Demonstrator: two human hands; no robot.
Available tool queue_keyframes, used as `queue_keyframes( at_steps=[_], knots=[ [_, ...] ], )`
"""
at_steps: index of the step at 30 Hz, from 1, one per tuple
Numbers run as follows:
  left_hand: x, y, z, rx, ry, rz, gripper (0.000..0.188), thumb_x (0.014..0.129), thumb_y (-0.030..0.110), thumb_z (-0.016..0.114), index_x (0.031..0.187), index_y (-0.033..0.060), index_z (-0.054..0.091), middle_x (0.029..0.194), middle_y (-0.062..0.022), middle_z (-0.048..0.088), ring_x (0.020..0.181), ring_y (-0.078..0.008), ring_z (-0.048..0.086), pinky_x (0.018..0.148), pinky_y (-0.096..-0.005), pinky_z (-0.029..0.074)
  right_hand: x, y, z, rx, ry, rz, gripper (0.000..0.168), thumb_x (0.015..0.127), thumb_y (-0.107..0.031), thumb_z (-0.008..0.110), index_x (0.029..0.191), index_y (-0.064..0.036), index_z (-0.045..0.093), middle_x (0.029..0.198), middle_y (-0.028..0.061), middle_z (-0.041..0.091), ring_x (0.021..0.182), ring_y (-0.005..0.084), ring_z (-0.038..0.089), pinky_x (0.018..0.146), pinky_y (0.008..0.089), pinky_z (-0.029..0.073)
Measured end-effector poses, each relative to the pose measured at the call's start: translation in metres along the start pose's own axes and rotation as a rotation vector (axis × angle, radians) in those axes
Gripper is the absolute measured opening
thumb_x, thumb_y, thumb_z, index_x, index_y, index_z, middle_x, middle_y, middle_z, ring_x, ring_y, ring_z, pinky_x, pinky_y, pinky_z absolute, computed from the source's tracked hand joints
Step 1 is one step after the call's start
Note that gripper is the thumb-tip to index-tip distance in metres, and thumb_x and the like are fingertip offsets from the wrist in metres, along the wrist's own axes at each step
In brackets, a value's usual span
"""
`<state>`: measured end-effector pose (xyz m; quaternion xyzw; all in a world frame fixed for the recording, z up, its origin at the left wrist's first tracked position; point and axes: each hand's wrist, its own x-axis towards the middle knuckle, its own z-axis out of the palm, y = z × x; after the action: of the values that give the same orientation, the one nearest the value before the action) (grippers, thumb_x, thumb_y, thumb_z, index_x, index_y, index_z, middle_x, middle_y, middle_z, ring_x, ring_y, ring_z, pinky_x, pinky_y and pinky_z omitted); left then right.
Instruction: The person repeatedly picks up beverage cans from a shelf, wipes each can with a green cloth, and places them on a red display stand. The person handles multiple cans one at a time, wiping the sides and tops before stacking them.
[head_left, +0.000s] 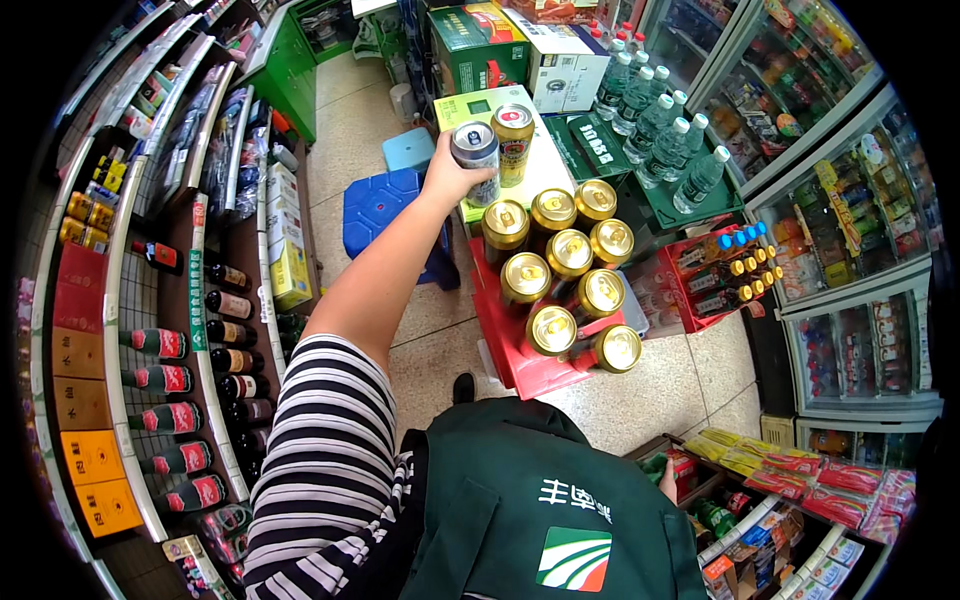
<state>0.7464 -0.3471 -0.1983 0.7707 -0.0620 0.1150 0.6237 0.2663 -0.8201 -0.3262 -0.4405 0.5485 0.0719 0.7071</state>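
My left hand is wrapped around a silver and dark-blue drink can, upright at the near end of a yellow-green and white carton. Right beside it stands a gold Paulaner beer can. Several gold-topped cans stand grouped closer to me, the nearest ones over a red surface. Only a small part of my right hand shows past the edge of my green apron. It is next to green material, possibly cloth; whether the fingers grip it is hidden.
Blue plastic stools stand left of the carton. Green crates with water bottles and a red crate of small bottles stand to the right. Glass-door fridges line the right side, bottle shelves the left.
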Motion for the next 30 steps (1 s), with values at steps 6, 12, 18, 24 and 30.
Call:
queue_keyframes(
  at_steps=[6,12,18,24,30],
  knots=[
    [0.003,0.000,0.003,-0.083,-0.113,-0.098,0.078,0.060,0.007,0.081,0.125,0.0011,0.037,0.118,-0.0124,0.054,0.110,-0.0223,0.053,0.094,-0.0351,0.043,0.022,0.026,-0.022,0.145,-0.017,0.059,0.055,0.092,-0.057,0.037,0.109,-0.009,0.055,0.106,0.0143,0.061,0.096,0.0346,0.059,0.085,0.0504,0.048],
    [-0.004,-0.031,0.001,-0.193,-0.156,-0.188,0.087,0.066,0.006,0.077,0.137,0.0031,0.027,0.130,-0.0164,0.045,0.123,-0.0278,0.042,0.101,-0.0379,0.035,0.045,0.001,-0.008,0.065,-0.070,0.045,0.057,0.087,-0.057,0.048,0.118,-0.009,0.052,0.110,0.0147,0.059,0.097,0.0339,0.059,0.084,0.0511,0.049],
    [-0.050,0.000,-0.006,-0.165,-0.087,-0.335,0.086,0.078,0.010,0.069,0.145,0.0077,0.014,0.144,-0.0215,0.028,0.129,-0.0308,0.036,0.103,-0.0389,0.033,0.084,-0.027,0.022,-0.067,-0.178,-0.110,0.060,0.086,-0.054,0.053,0.115,-0.001,0.052,0.104,0.0172,0.060,0.090,0.0313,0.062,0.076,0.0465,0.052],
    [-0.150,-0.005,-0.052,0.032,0.174,-0.248,0.069,0.078,0.014,0.068,0.136,0.0024,0.031,0.130,-0.0197,0.043,0.116,-0.0266,0.047,0.093,-0.0389,0.043,0.080,-0.069,0.059,-0.157,-0.569,0.030,0.049,0.093,-0.053,0.037,0.119,-0.012,0.045,0.108,0.0221,0.060,0.091,0.0371,0.062,0.072,0.0511,0.054],
    [-0.313,0.011,-0.109,0.033,0.499,-0.276,0.064,0.081,0.015,0.068,0.134,0.0063,0.033,0.130,-0.0180,0.044,0.116,-0.0267,0.048,0.093,-0.0398,0.044,0.106,-0.051,0.149,-0.529,-0.553,0.083,0.050,0.091,-0.052,0.041,0.117,-0.010,0.047,0.107,0.0206,0.061,0.091,0.0353,0.062,0.074,0.0486,0.053]
  ],
)
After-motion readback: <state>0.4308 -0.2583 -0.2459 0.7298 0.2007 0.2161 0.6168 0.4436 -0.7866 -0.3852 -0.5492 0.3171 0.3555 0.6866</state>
